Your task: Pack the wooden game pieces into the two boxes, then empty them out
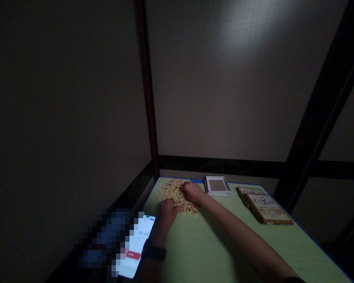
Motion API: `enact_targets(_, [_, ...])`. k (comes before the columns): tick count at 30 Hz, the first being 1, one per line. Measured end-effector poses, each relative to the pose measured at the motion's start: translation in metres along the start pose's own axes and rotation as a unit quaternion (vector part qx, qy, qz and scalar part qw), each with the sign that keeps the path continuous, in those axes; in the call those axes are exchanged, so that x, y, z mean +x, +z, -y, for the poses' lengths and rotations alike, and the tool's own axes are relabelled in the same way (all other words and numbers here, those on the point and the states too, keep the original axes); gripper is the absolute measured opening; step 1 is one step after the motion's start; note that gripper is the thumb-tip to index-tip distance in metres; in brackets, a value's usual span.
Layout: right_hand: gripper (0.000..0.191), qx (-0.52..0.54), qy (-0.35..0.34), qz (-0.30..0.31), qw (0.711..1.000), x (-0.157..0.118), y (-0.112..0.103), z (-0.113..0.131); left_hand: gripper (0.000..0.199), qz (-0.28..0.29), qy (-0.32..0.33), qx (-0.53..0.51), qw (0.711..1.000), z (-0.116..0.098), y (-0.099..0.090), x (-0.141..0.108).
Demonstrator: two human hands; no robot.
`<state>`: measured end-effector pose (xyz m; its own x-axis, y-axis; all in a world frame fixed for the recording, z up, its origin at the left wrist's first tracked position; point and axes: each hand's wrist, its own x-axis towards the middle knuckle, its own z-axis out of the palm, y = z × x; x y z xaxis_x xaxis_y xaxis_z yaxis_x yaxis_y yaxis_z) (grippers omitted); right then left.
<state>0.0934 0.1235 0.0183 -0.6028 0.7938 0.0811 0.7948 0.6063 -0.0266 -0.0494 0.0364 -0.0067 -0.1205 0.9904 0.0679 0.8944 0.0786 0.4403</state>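
Observation:
Round wooden pieces (169, 188) with red and black characters lie in a loose cluster at the far left of the green table (194, 243). My left hand (167, 208) is at the near edge of the cluster, its fingers bent over the pieces. My right hand (192, 191) reaches across from the right, its fingertips down among the pieces on the cluster's right side. Both hands' fingertips are small and dim, so what they hold, if anything, is hidden. A dark band is around my left wrist.
An open white box (217, 185) stands near the table's back edge. Two flat printed boxes (268, 208) overlap at the right. A lit phone (138, 247) is beside the table's left edge, left of my left wrist. Walls rise behind and at the left.

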Motion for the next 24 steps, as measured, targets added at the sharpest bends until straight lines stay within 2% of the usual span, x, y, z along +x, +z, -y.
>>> enact_targets(7, [0.025,0.023,0.006,-0.004,1.0,-0.002,-0.001,-0.012,0.024,-0.012,0.009,0.005,1.0,0.002,0.004,0.001])
enact_targets(11, [0.026,0.029,0.056,-0.011,0.998,-0.012,-0.007,-0.037,0.023,-0.009,0.014,0.003,1.0,0.001,0.004,0.0])
enact_targets(16, [0.024,0.029,0.094,0.027,0.995,-0.028,0.001,-0.063,0.02,0.008,0.014,0.009,1.0,0.0,0.002,0.0])
enact_targets(20, [0.027,0.037,0.075,0.049,0.995,-0.03,0.005,-0.067,0.018,0.004,0.022,0.019,1.0,-0.002,0.002,-0.001])
enact_targets(24, [0.028,0.027,0.074,0.043,0.996,-0.019,-0.002,-0.062,0.022,0.011,0.022,0.032,0.999,-0.004,0.0,-0.002])
